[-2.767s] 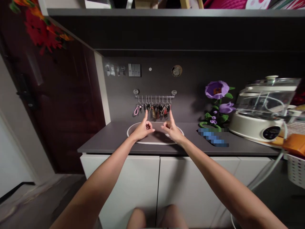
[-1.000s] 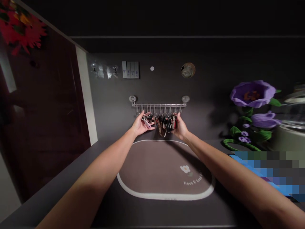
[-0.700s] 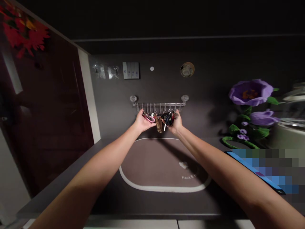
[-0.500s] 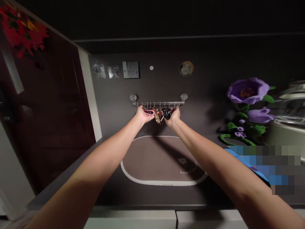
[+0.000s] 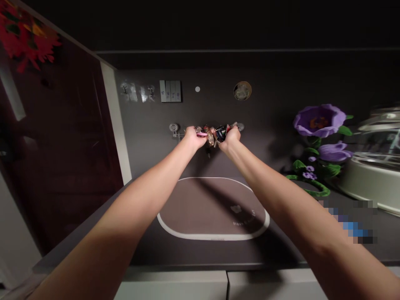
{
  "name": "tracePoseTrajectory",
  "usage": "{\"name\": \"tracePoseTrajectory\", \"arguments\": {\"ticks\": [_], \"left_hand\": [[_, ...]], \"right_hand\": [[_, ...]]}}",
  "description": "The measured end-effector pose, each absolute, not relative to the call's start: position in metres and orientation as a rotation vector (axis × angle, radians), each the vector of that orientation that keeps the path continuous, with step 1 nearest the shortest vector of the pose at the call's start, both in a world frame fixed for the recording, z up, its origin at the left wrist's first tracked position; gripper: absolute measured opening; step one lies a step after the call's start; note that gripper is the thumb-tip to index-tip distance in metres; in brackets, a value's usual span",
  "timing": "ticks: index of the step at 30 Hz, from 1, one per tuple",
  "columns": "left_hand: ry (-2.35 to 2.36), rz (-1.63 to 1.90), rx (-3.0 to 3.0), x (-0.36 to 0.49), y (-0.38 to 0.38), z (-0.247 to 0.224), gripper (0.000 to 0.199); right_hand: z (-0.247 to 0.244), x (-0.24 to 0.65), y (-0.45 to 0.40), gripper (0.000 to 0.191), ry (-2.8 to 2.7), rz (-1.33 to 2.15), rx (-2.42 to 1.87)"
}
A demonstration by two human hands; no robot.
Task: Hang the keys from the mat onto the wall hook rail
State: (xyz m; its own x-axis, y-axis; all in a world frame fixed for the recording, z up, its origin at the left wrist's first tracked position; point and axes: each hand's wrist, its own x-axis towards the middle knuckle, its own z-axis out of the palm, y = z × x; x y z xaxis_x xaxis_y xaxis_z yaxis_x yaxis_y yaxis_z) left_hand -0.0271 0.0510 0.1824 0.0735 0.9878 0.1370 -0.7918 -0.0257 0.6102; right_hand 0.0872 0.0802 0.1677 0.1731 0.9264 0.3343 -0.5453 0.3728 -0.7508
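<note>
The bunch of keys (image 5: 215,135) has been squeezed closer by the left hand (image 5: 195,138) and right hand (image 5: 230,138), fingers clenched on it; the wall rail (image 5: 179,134) is pretty much covered now.

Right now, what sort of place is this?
Likely a home entryway: a dark door beside a white-fronted cabinet, and bunches of keys at a wall rail above the counter.

The scene is dim, with the dark wall (image 5: 265,104) fading almost to black toward the top. A soft shadow from the left hand (image 5: 195,137) and right hand (image 5: 230,139) slants down and rightward across the mat (image 5: 212,208). Wide-angle distortion bends lines near the edges, and the glass-lidded cooker (image 5: 375,175) at right looks blurred.
</note>
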Motion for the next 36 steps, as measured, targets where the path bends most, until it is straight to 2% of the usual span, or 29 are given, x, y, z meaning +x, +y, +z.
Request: {"name": "tracePoseTrajectory", "arguments": {"ticks": [3,6,11,14,15,19,21,25,29,33,36], "left_hand": [[0.447,1.415,0.64,-0.038,0.033,0.163,0.023],[0.562,1.323,0.665,-0.049,0.011,0.131,0.021],[0.808,1.035,0.787,-0.064,-0.018,0.072,0.022],[0.989,0.94,0.992,-0.082,-0.024,0.048,0.011],[1.062,0.953,1.091,-0.089,-0.024,0.042,0.004],[1.348,0.983,1.54,-0.113,-0.017,0.026,0.008],[1.516,0.96,1.745,-0.12,-0.013,0.022,0.01],[1.715,0.854,2.095,-0.123,-0.007,0.016,0.014],[1.819,0.756,2.329,-0.123,-0.007,0.014,0.021],[1.794,0.734,2.352,-0.126,-0.008,0.012,0.021],[1.753,0.837,2.224,-0.123,-0.009,0.012,0.018]], "right_hand": [[0.159,0.086,0.043,0.022,-0.747,1.305,-0.599],[0.13,0.083,0.012,0.019,-0.796,1.526,-0.758],[0.068,0.091,-0.006,0.021,-1.131,1.578,-1.02],[0.048,0.109,-0.007,0.007,-1.5,1.238,-1.245],[0.045,0.116,-0.007,0.009,-1.63,1.101,-1.356],[0.051,0.136,-0.003,0.024,-2.067,0.391,-1.733],[0.06,0.136,0.004,0.034,-2.125,0.192,-1.844],[0.08,0.11,0.025,0.043,-1.968,0.064,-1.771],[0.089,0.074,0.052,0.057,-1.761,0.097,-1.754],[0.086,0.06,0.065,0.034,-1.662,0.061,-1.737],[0.091,0.065,0.063,0.03,-1.637,0.018,-1.645]]}}
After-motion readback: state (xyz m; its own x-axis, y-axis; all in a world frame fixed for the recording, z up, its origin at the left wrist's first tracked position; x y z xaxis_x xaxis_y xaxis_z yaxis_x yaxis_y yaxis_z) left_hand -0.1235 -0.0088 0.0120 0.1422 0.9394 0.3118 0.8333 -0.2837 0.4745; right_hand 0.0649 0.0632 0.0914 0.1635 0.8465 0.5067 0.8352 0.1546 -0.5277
